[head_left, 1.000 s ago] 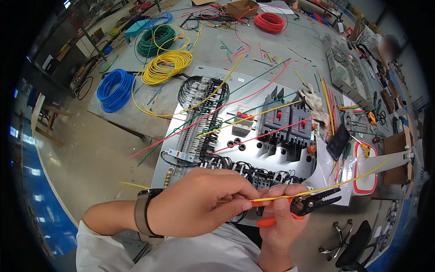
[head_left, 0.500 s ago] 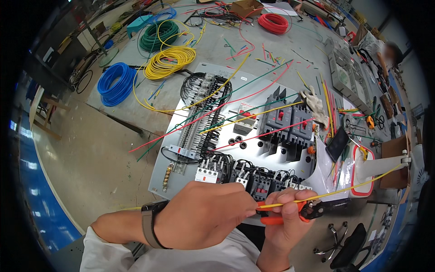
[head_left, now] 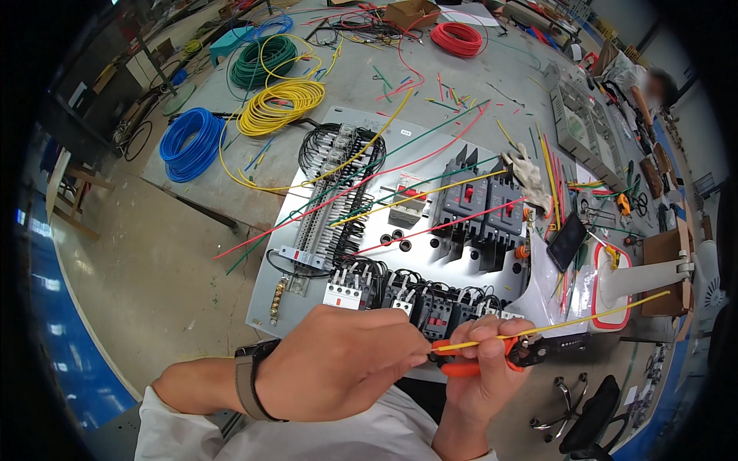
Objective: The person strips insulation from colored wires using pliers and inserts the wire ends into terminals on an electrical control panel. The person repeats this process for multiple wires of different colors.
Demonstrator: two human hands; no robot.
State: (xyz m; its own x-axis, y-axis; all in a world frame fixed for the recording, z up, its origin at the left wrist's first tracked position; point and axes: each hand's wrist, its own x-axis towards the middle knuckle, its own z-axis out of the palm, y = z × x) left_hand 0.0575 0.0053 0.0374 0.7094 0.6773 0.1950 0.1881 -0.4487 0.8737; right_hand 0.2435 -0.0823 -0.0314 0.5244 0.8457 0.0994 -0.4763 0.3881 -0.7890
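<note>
My right hand (head_left: 486,373) is closed around wire strippers with orange handles (head_left: 461,370) and a black head (head_left: 530,352). Its thumb and fingers also pinch a yellow wire (head_left: 592,316) that runs out to the right. At the wire's near end, the fingertips of my left hand (head_left: 346,361) are pinched together; they largely cover that tip. A dark watch with a grey-brown strap (head_left: 250,380) sits on my left wrist. Just beyond both hands lies a metal mounting panel (head_left: 304,219) with a row of contactors (head_left: 434,315), partly covered by my left hand.
Breakers (head_left: 465,196) and a wired terminal strip (head_left: 327,192) sit on the panel, with loose coloured wires across it. Blue (head_left: 191,144), yellow (head_left: 280,107), green (head_left: 264,61) and red wire coils (head_left: 457,40) lie beyond. Right are a glove (head_left: 527,177), a phone (head_left: 567,242) and a person (head_left: 634,81).
The view has shifted slightly, so the panel and table appear a little further left. Both hands keep nearly the same grip; the yellow wire's far end sits slightly lower.
</note>
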